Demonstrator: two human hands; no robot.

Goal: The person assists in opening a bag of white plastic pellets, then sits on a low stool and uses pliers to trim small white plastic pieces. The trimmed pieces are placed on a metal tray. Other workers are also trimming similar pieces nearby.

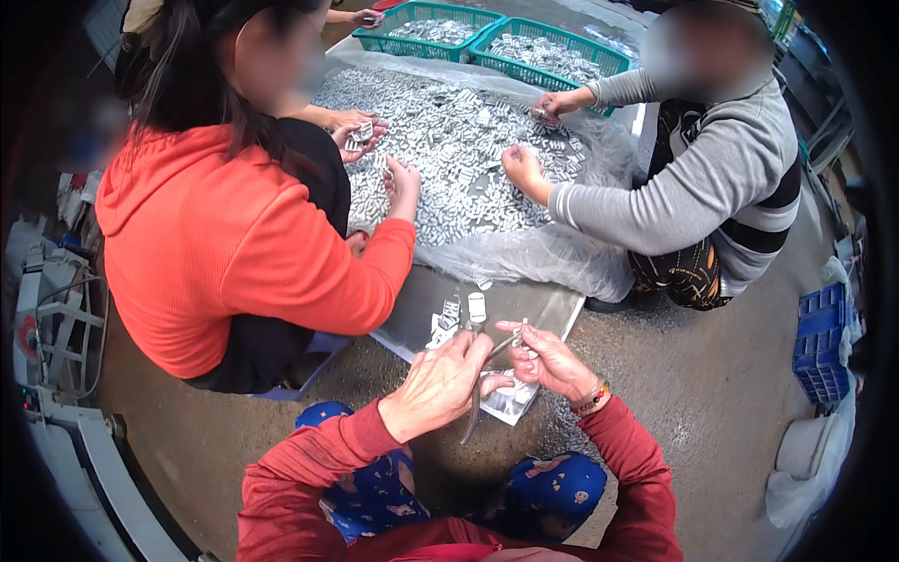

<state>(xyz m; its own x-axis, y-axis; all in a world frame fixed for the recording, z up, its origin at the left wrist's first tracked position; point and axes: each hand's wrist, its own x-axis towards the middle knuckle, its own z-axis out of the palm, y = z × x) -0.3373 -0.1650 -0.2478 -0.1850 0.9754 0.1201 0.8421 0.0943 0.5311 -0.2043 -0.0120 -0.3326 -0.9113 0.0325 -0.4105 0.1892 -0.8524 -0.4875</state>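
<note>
My left hand (pixel 438 382) is closed around a pair of metal pliers (pixel 472 418), with one handle hanging below the fingers. Beyond the tool's tip is a flat white piece (pixel 477 307) with a dark outline; whether the jaws grip it I cannot tell. Close by on the right, my right hand (pixel 554 363) is closed with its palm turned up, pinching several small white pieces (pixel 524 345) between thumb and fingers. A little stack of white pieces (pixel 445 323) lies on the metal sheet (pixel 536 304) just past my left hand. Under my hands sits a small silvery bag (pixel 511 401).
A large heap of small white-and-grey pieces (pixel 449 140) spreads over plastic sheeting (pixel 543 258). Two green baskets (pixel 510 37) with similar pieces stand behind it. A person in orange (pixel 215 244) crouches left, one in grey (pixel 693 178) right. A blue crate (pixel 819 342) stands far right.
</note>
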